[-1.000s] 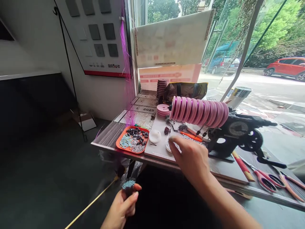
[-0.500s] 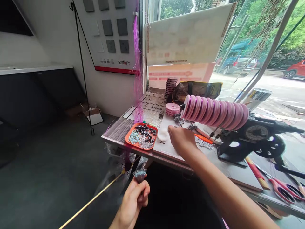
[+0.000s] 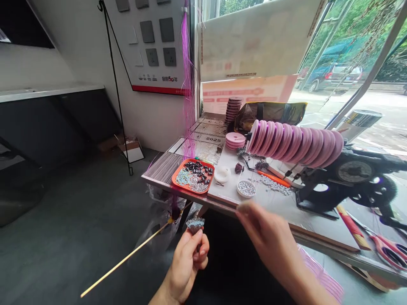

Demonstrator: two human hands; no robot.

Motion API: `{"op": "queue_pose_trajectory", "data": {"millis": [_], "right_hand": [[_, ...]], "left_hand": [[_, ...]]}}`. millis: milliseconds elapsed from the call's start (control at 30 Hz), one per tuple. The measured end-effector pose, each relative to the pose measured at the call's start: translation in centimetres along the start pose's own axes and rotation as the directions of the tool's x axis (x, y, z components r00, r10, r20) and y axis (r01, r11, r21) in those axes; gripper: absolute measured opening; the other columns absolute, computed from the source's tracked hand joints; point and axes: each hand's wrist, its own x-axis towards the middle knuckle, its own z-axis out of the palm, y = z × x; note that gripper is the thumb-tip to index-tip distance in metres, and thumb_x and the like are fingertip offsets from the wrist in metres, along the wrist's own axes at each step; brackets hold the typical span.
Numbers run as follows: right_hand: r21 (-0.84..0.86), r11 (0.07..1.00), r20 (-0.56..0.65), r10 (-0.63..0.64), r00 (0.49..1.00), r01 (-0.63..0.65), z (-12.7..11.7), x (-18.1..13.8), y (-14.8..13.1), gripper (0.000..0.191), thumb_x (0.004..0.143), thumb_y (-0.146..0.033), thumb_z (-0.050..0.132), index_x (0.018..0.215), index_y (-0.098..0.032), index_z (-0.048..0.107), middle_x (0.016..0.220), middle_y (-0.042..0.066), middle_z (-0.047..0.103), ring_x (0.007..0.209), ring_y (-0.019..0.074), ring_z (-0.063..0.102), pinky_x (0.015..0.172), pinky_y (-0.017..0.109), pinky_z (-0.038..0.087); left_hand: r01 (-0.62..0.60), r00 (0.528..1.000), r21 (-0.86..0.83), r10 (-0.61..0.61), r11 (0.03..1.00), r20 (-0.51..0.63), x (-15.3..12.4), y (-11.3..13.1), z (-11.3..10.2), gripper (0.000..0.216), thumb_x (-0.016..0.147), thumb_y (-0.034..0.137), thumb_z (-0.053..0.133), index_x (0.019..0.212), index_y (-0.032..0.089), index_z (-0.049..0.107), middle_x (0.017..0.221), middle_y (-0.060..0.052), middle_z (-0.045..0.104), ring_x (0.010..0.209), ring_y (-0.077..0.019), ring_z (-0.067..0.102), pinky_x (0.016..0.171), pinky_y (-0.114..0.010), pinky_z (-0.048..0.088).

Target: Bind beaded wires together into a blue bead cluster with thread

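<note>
My left hand is low at the bottom centre, closed around a small bundle of thin stems with pale blue-grey tips that stick up above my fingers. My right hand hovers in front of the table's near edge, blurred by motion, so its fingers cannot be read. It is closest to a small round dish of white beads on the white board. An orange tray with black, blue and silver small parts sits left of that dish.
A black winding machine carries a row of pink spools. Red scissors lie at the far right. Stacked pink discs, purple strands and a thin yellow stick are also near.
My right hand has pulled back from the bead dish and white disc on the table toward me. The left hand with the bundle has risen slightly. The camera has turned left.
</note>
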Motion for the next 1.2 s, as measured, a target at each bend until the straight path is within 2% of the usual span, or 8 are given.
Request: {"op": "queue_pose_trajectory", "data": {"millis": [33, 100, 200, 300, 600, 833, 1033, 1200], "right_hand": [[0.132, 0.99, -0.042, -0.035, 0.998, 0.041, 0.4, -1.7, 0.0, 0.022, 0.09, -0.03, 0.04, 0.073, -0.02, 0.049, 0.055, -0.004, 0.052, 0.046, 0.0092, 0.048, 0.047, 0.018, 0.037], [0.284, 0.957, -0.071, -0.034, 0.997, 0.053, 1.5, -4.7, 0.0, 0.02, 0.089, -0.028, 0.042, 0.071, -0.021, 0.048, 0.056, -0.004, 0.05, 0.046, 0.0083, 0.046, 0.045, 0.017, 0.039], [0.383, 0.924, -0.097, 0.037, 0.995, 0.004, 3.3, -7.4, 0.0, 0.018, 0.088, -0.026, 0.044, 0.072, -0.02, 0.049, 0.057, -0.004, 0.049, 0.048, 0.0083, 0.047, 0.047, 0.017, 0.04], [0.435, 0.9, -0.167, 0.069, 0.983, 0.011, 4.5, -8.2, 0.1, 0.015, 0.087, -0.024, 0.045, 0.073, -0.02, 0.049, 0.06, -0.003, 0.049, 0.05, 0.0085, 0.048, 0.048, 0.018, 0.041], [0.477, 0.878, -0.171, 0.135, 0.976, -0.038, 4.7, -8.6, 0.3, 0.014, 0.085, -0.023, 0.048, 0.072, -0.019, 0.051, 0.058, -0.003, 0.047, 0.046, 0.0082, 0.042, 0.044, 0.018, 0.037], [0.426, 0.904, -0.173, 0.117, 0.978, -0.033, 5.1, -9.0, 0.8, 0.014, 0.086, -0.023, 0.048, 0.072, -0.019, 0.051, 0.057, -0.003, 0.046, 0.045, 0.0079, 0.04, 0.043, 0.018, 0.035], [0.407, 0.913, -0.187, 0.106, 0.976, -0.022, 5.4, -8.7, 0.6, 0.015, 0.086, -0.021, 0.047, 0.071, -0.02, 0.049, 0.057, -0.004, 0.044, 0.044, 0.0075, 0.037, 0.041, 0.019, 0.032], [0.41, 0.912, -0.19, 0.112, 0.975, -0.025, 5.8, -8.6, 0.7, 0.013, 0.086, -0.02, 0.047, 0.073, -0.02, 0.05, 0.058, -0.004, 0.045, 0.045, 0.0074, 0.039, 0.043, 0.018, 0.034]], "left_hand": [[0.003, 1.0, -0.001, -0.003, 1.0, -0.009, 0.0, -0.2, 0.2, 0.039, 0.063, 0.043, 0.073, 0.068, 0.017, 0.044, 0.049, 0.009, 0.038, 0.044, -0.0031, 0.019, 0.041, -0.016, 0.016], [0.011, 1.0, 0.003, -0.011, 1.0, -0.021, -0.1, -0.8, 0.5, 0.042, 0.062, 0.044, 0.073, 0.067, 0.017, 0.042, 0.048, 0.01, 0.035, 0.043, -0.0026, 0.019, 0.04, -0.016, 0.014], [0.017, 1.0, 0.018, -0.017, 1.0, -0.021, -0.2, -1.7, 1.1, 0.044, 0.064, 0.045, 0.072, 0.063, 0.017, 0.038, 0.048, 0.01, 0.034, 0.043, -0.0024, 0.019, 0.04, -0.016, 0.015], [0.025, 0.999, 0.023, -0.024, 0.999, -0.034, -0.3, -2.4, 1.6, 0.046, 0.062, 0.045, 0.073, 0.061, 0.018, 0.036, 0.047, 0.011, 0.033, 0.042, -0.002, 0.018, 0.04, -0.016, 0.015], [0.067, 0.994, -0.049, -0.071, 0.997, -0.085, -0.7, -3.0, 1.9, 0.041, 0.06, 0.038, 0.073, 0.063, 0.019, 0.037, 0.042, 0.013, 0.027, 0.039, -0.001, 0.013, 0.039, -0.017, 0.011], [-0.002, 0.989, -0.118, -0.016, 0.993, -0.149, -0.3, -3.5, 1.8, 0.029, 0.062, 0.028, 0.073, 0.075, 0.013, 0.052, 0.045, 0.011, 0.034, 0.042, -0.0014, 0.023, 0.041, -0.015, 0.018], [0.194, 0.977, -0.36, -0.214, 0.912, -0.015, 0.1, -3.2, 1.9, 0.035, 0.052, 0.022, 0.077, 0.055, 0.015, 0.043, 0.038, 0.012, 0.031, 0.037, 0.0001, 0.015, 0.037, -0.015, 0.013], [0.225, 0.969, -0.416, -0.247, 0.881, 0.002, 0.1, -3.3, 1.8, 0.032, 0.052, 0.019, 0.078, 0.058, 0.015, 0.047, 0.037, 0.011, 0.033, 0.036, -0.0002, 0.015, 0.036, -0.015, 0.014]]}}
